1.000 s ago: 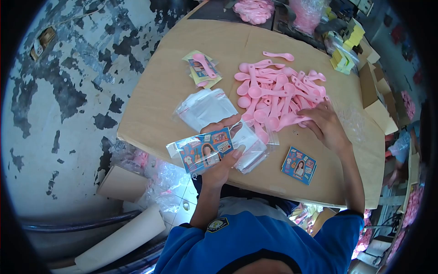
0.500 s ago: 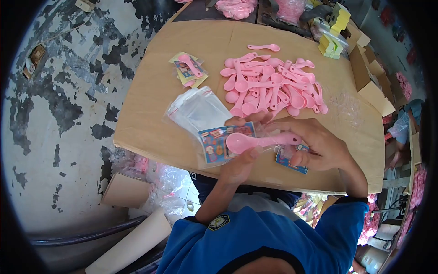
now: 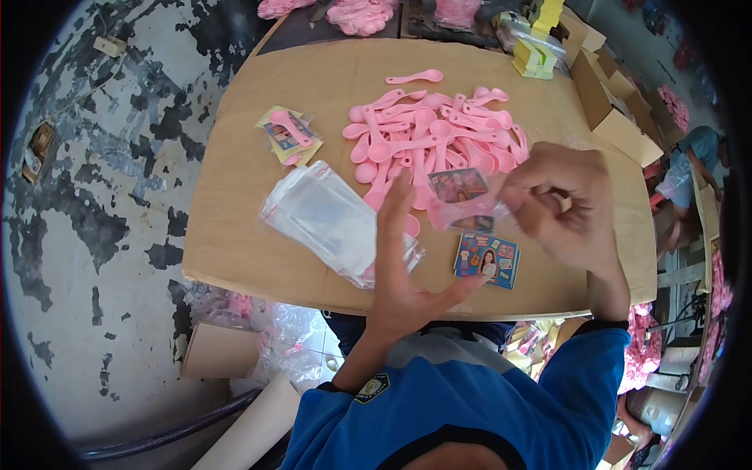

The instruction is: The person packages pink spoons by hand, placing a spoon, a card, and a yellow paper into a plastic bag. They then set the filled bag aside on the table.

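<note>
My right hand point(image 3: 565, 205) is closed on the edge of a clear plastic bag point(image 3: 464, 205), which holds a pink spoon and a printed card and looks blurred. Left of it, my left hand point(image 3: 399, 286) is open, thumb and fingers spread wide, with nothing in it. Under the hanging bag lies a small stack of blue printed cards point(image 3: 487, 254). A stack of clear resealable bags point(image 3: 321, 223) is beside my left hand. Beyond my hands spreads a heap of pink spoons point(image 3: 439, 133), partly hidden by the bag and my left fingers.
Several filled bags point(image 3: 288, 135) lie at the table's left. One loose spoon point(image 3: 415, 77) sits behind the heap. Yellow card stacks point(image 3: 535, 59) and an open cardboard box point(image 3: 615, 110) stand at the back right. Another person point(image 3: 689, 168) is at the far right.
My left hand has let go of the bag with the spoon and opened out. My right hand has lifted the bag up and to the right, uncovering the blue cards.
</note>
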Action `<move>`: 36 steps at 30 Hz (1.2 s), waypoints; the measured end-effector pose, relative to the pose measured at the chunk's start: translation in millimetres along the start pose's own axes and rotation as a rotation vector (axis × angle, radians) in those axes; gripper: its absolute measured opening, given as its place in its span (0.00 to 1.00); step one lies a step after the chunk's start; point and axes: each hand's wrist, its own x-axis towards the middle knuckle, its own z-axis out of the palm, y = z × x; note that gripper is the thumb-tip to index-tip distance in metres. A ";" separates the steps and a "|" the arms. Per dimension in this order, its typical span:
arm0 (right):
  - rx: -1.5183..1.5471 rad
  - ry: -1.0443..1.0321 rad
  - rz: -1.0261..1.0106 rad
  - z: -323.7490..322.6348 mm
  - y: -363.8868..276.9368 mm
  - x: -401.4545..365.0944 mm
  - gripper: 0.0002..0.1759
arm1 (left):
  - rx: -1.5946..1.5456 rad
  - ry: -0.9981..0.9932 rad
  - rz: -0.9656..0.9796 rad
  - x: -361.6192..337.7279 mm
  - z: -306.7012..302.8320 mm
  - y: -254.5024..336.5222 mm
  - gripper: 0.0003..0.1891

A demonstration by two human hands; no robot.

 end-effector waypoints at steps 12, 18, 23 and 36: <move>0.358 -0.176 0.265 21.8 49.0 -15.1 0.13 | -0.535 -0.408 -0.652 -18.1 9.7 1.8 0.19; -0.106 -0.001 0.066 34.8 62.6 -18.2 0.13 | -0.348 -0.001 -0.586 -5.1 17.1 -4.7 0.17; -0.354 0.088 -0.264 39.1 58.4 -19.4 0.12 | -0.215 0.003 -0.588 0.1 29.7 2.8 0.17; -0.383 -0.025 -0.281 46.9 69.0 -28.8 0.09 | 0.271 -0.349 -0.544 2.2 21.2 6.3 0.14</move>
